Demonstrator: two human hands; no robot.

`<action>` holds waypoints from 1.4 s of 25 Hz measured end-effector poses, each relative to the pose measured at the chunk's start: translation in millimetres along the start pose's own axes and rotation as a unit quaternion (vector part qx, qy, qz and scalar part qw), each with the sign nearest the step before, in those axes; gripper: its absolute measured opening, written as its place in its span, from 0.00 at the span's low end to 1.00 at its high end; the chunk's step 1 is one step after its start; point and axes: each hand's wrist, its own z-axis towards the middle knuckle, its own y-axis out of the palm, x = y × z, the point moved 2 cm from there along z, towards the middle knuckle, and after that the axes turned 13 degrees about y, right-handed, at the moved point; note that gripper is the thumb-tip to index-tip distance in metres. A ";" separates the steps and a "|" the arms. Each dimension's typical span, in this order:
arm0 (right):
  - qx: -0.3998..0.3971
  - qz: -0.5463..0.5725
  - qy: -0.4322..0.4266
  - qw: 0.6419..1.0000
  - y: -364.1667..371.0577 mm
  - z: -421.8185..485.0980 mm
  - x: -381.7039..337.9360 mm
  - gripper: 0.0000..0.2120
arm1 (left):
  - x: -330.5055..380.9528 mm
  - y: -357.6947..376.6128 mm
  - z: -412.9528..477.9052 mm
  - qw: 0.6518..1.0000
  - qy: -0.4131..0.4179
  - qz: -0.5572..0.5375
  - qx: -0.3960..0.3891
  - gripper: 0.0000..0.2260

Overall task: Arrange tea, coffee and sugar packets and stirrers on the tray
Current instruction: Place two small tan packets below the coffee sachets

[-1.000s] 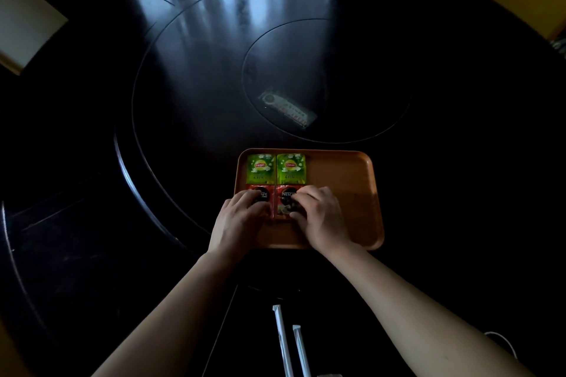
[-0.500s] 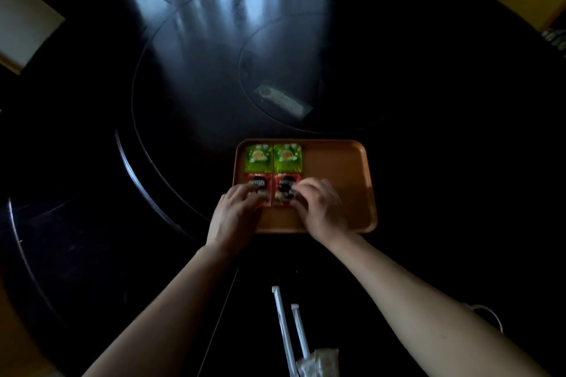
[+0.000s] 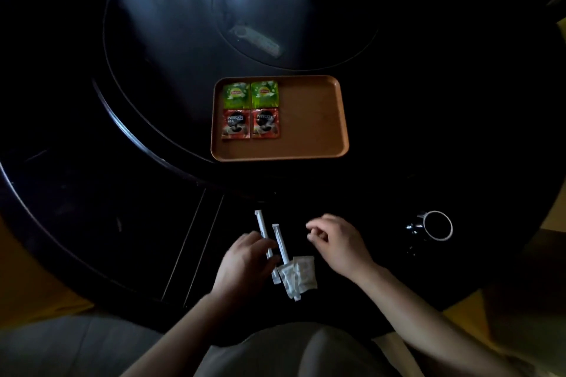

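Head view: left hand [image 3: 245, 260] fingers flat on stirrers [image 3: 280, 243]; right hand [image 3: 338, 243] fingers loosely curled, empty

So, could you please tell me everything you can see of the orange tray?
The orange tray is a shallow rectangle with rounded corners and a low raised rim, matte, plastic by the look of it. It lies flat on the dark round table. Its left half holds two green tea packets above two red coffee packets in a neat square; its right half is bare. Neither hand touches it.
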 end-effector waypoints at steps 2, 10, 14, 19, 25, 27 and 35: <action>-0.042 -0.041 0.011 0.998 14.4 -25.7 22.2 0.13 | 7.1 18.9 -16.2 0.998 0.003 0.017 -0.053 0.14; -0.042 -0.169 -0.062 0.983 34.9 -47.2 29.6 0.24 | 15.1 48.6 -22.4 0.988 -0.061 0.115 -0.080 0.18; -0.017 -0.195 -0.068 0.978 38.1 -46.5 27.3 0.19 | 23.5 54.6 -19.1 0.989 -0.107 0.091 -0.051 0.10; -0.007 -0.149 -0.055 0.987 35.0 -48.4 29.3 0.18 | 28.9 52.6 -21.6 0.988 -0.154 0.022 0.008 0.07; -0.018 -0.030 0.008 0.999 25.1 -46.5 37.9 0.11 | 28.9 43.7 -28.0 0.976 -0.209 -0.061 0.025 0.05; -0.012 0.015 0.039 0.999 20.5 -45.0 39.5 0.10 | 31.7 38.3 -25.6 0.971 -0.220 -0.082 0.042 0.09; 0.025 0.167 0.077 0.983 -3.6 -30.4 17.2 0.12 | 33.5 2.6 -3.0 0.941 -0.259 -0.172 0.133 0.13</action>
